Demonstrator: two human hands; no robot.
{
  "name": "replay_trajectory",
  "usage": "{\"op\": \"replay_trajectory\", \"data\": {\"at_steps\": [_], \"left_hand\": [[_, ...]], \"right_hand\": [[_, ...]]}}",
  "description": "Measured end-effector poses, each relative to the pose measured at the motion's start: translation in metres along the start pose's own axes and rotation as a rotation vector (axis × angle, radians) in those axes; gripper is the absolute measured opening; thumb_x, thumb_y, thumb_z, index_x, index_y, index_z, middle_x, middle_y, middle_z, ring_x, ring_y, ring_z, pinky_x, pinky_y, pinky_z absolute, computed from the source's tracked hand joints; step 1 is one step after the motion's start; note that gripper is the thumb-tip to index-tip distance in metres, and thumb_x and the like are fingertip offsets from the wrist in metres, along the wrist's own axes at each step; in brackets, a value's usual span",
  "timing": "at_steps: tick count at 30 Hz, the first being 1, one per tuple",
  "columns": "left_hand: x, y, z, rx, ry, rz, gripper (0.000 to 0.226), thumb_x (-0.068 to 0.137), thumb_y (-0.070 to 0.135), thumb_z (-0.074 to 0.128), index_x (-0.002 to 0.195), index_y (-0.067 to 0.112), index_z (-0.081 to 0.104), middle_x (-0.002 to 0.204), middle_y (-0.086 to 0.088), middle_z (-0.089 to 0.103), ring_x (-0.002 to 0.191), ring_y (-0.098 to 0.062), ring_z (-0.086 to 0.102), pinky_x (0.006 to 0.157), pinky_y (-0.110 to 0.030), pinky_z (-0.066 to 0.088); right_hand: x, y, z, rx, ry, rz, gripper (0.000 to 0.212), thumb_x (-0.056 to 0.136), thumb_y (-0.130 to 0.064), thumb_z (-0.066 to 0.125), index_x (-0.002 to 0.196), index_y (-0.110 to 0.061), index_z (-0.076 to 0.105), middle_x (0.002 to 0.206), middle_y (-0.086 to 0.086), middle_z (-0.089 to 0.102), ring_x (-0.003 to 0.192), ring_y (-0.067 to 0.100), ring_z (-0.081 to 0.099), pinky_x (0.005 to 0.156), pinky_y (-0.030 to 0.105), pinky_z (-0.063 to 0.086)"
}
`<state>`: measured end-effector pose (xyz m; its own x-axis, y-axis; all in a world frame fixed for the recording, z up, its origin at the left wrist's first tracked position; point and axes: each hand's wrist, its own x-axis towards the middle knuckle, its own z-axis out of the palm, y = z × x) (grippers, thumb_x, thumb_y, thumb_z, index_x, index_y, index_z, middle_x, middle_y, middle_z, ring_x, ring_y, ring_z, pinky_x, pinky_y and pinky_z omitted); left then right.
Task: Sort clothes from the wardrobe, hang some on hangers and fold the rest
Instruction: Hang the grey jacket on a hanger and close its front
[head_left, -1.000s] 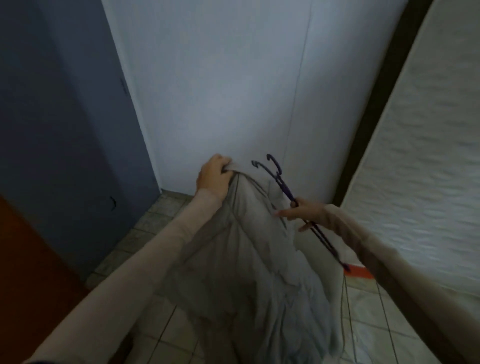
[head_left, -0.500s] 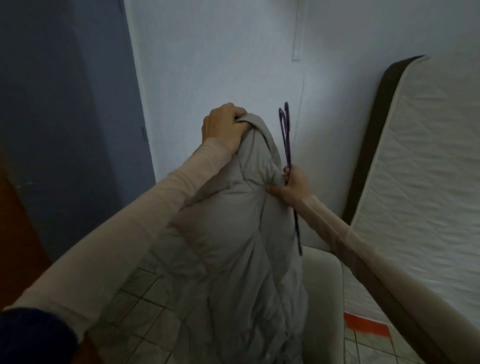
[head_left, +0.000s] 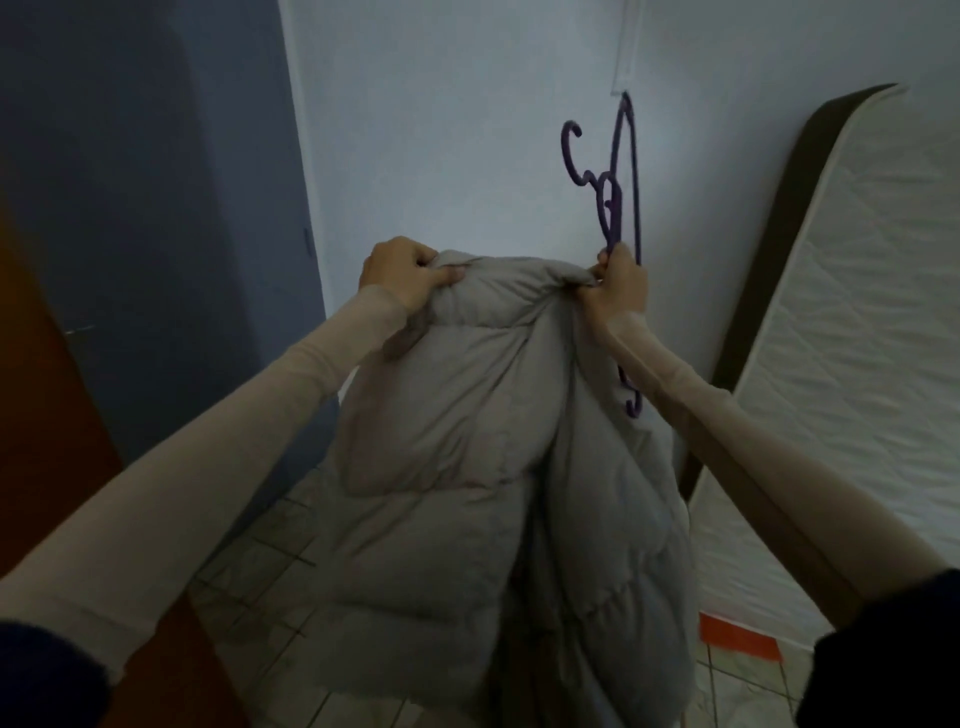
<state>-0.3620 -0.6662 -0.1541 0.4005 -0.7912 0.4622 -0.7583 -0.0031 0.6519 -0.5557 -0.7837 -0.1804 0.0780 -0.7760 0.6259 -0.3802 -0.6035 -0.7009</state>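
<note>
While both hands grip the puffer jacket (head_left: 467, 441) by its collar, the purple hanger (head_left: 621, 208), pinched upright in the right hand (head_left: 621, 288), stands outside the garment.

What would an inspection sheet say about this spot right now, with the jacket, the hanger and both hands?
Surface: tiled floor, no table seen.
Job's things: grey puffer jacket held up by its top; purple hanger upright beside it, not inside it.
Clutter: orange patch on the floor.
Hands: left hand grips the jacket's top edge; right hand grips the other corner together with the hanger.
Cables: nothing seen.
Surroundings: white wall, mattress leaning at right.
</note>
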Motion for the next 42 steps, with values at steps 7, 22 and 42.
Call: {"op": "replay_trajectory", "data": {"at_steps": [7, 22, 42], "left_hand": [[-0.019, -0.008, 0.008, -0.231, -0.538, -0.247, 0.043, 0.090, 0.047, 0.050, 0.066, 0.013, 0.058, 0.063, -0.001, 0.058, 0.054, -0.009, 0.052, 0.057, -0.018, 0.042], [-0.064, -0.089, 0.086, 0.044, -0.554, 0.094, 0.050, 0.081, 0.019, 0.056, 0.129, 0.004, 0.054, 0.132, -0.013, 0.054, 0.119, -0.015, 0.048, 0.088, -0.015, 0.034], [-0.045, -0.034, 0.007, -0.072, -0.147, -0.018, 0.048, 0.072, 0.044, 0.049, 0.066, -0.001, 0.063, 0.062, -0.009, 0.055, 0.068, -0.017, 0.047, 0.055, -0.031, 0.025]], "right_hand": [[0.003, 0.011, 0.000, 0.191, -0.081, 0.112, 0.043, 0.076, 0.013, 0.054, 0.067, -0.022, 0.031, 0.065, -0.006, 0.035, 0.056, 0.005, 0.031, 0.055, 0.014, 0.030], [-0.047, 0.026, 0.010, 0.118, -0.576, 0.067, 0.056, 0.079, 0.019, 0.056, 0.075, -0.032, 0.033, 0.074, -0.011, 0.038, 0.063, -0.007, 0.037, 0.055, 0.004, 0.041], [-0.040, -0.004, 0.009, 0.130, -0.448, 0.144, 0.041, 0.075, 0.021, 0.042, 0.064, -0.017, 0.031, 0.064, -0.001, 0.040, 0.053, 0.004, 0.038, 0.057, 0.012, 0.031]]}}
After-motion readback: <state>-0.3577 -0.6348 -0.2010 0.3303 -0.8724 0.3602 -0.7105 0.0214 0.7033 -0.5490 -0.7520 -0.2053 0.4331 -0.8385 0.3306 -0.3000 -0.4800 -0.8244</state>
